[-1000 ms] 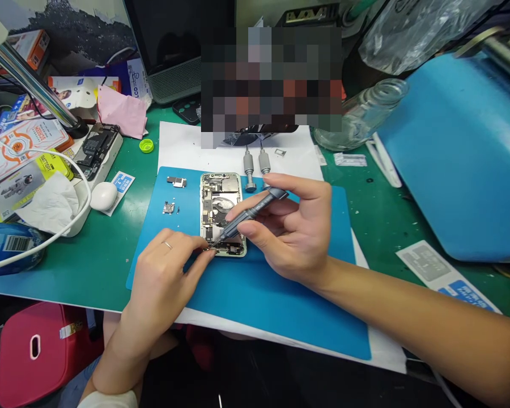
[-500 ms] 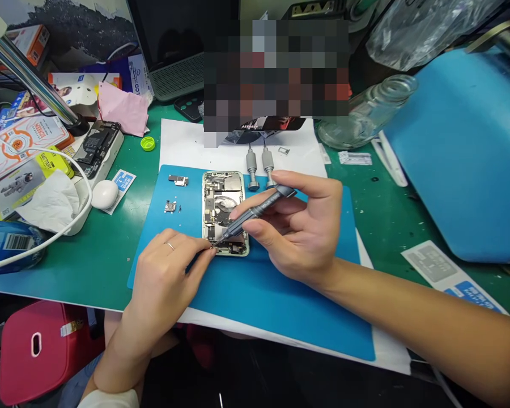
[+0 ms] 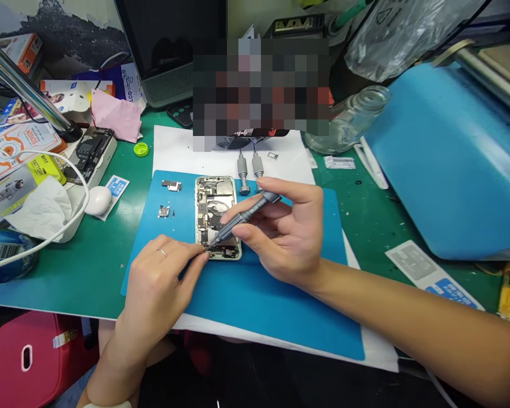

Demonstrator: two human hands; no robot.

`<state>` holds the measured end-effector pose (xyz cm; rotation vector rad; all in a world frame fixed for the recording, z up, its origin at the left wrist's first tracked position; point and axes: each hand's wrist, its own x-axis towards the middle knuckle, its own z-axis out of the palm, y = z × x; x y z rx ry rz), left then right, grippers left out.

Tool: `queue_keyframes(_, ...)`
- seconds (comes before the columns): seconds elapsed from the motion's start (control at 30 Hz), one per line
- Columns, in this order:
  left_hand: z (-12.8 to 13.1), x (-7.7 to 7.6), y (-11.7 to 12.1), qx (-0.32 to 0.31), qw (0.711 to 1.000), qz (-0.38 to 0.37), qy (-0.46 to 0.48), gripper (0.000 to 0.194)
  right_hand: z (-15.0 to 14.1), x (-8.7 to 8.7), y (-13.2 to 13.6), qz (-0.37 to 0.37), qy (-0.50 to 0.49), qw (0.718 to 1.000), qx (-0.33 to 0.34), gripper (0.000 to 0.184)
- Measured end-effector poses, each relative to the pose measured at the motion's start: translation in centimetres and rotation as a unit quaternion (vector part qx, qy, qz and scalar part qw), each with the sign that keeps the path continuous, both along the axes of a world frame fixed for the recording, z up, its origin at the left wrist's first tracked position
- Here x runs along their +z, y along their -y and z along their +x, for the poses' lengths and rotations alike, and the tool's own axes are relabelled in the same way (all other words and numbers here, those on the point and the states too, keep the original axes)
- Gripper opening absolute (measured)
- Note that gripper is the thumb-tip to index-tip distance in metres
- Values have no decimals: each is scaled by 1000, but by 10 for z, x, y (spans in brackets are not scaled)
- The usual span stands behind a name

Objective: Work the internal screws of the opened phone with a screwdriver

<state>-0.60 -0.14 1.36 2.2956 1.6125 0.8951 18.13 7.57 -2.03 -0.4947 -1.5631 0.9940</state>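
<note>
An opened smartphone (image 3: 217,198) with its inner boards exposed lies on a blue work mat (image 3: 259,314). My right hand (image 3: 287,238) is closed around a grey screwdriver (image 3: 244,218), thumb and fingers on its shaft and index finger on its end cap. The screwdriver slants down left, its tip at the phone's lower left corner. My left hand (image 3: 164,283) has thumb and index finger pinched together at that corner, beside the tip; whatever lies between them is too small to make out. Left of the phone lie a small metal bracket (image 3: 171,185) and a small component (image 3: 164,211).
Two more grey screwdrivers (image 3: 242,173) and a SIM tray (image 3: 272,155) lie beyond the phone. A glass jar (image 3: 352,119) lies at the back right. A white cable (image 3: 87,192), another opened phone (image 3: 91,150) and boxes crowd the left. A blurred patch hides the back middle.
The whole view has shifted slightly, so the bench appears a little further left and lower. Both hands keep their hold and place at the phone's lower left corner.
</note>
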Motion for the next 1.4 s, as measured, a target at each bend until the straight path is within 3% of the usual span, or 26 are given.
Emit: queue_keyframes(1.4, 0, 0, 0, 7, 1000, -4, -7, 8, 2, 3, 1, -8, 9, 1000, -17, 47)
